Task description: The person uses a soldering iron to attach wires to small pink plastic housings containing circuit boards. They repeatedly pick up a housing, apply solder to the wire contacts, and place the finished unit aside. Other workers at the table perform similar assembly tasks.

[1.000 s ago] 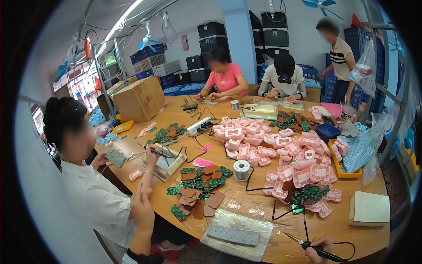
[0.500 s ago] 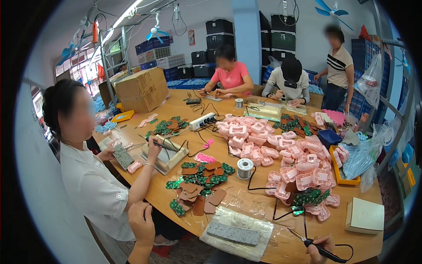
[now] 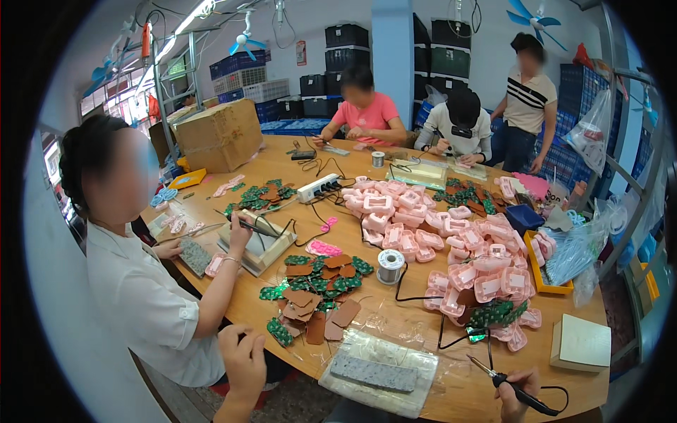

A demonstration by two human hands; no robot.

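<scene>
Your left hand (image 3: 243,359), loosely half-curled, holds nothing visible; your right hand (image 3: 525,381) grips the black-handled soldering iron (image 3: 500,379) at the brown wooden table's (image 3: 557,304) near edge; green circuit boards (image 3: 360,265) and pink plastic housings (image 3: 486,265) lie piled, apparently awaiting work, finished pieces indistinguishable.

You face dark letters on the pale cup (image 3: 557,193); the red wall sign's (image 3: 301,53) print is too small to read.
</scene>
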